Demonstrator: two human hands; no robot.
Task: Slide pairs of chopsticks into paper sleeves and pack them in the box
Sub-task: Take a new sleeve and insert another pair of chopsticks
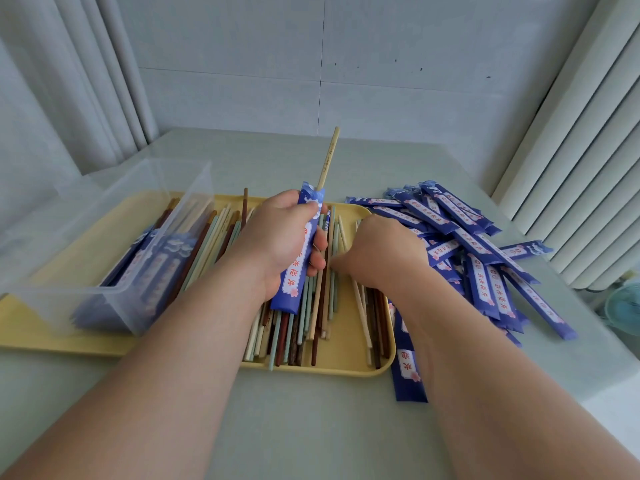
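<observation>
chopsticks [294,327], loose, lie lengthwise in a yellow tray [346,370] on the table [311,427]: thin smooth rods, cream, green, brown. left hand [282,237]: fingers wrapped round a blue printed paper sleeve [298,271], mouth tilted up, probably to admit a second stick; one pale chopstick [329,154] juts out. right hand [381,254] knuckles-up over the pile, fingers curled down; grip cannot be told. clear plastic box [114,258] on the tray holds filled sleeves. spare sleeves [478,244], flat, heaped at right.
</observation>
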